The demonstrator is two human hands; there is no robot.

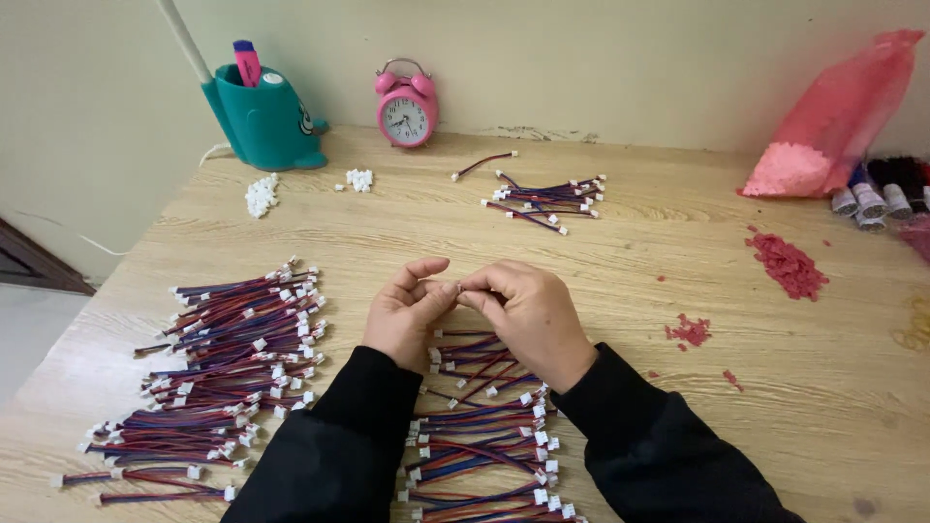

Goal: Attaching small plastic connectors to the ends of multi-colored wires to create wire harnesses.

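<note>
A tiny white connector (pixel 458 287) is pinched right between both fingertips, left hand (pixel 405 315) and right hand (pixel 528 312) closed on it together above the bench (pixel 639 242). The wire pile (pixel 484 426) lies just below, toward the body, wires running left-right.

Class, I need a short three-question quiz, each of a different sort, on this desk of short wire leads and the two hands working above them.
1. True or false: the pink alarm clock stands against the wall behind the desk.
2. Which side of the person holds the biggest pile of wire leads? A left, B right.
3. What loose red material lies on the wooden desk to the right?

Key: 1 true. 2 A. 3 Small red plastic pieces, near a pink bag. The left hand and right hand pinch something small together.
</note>
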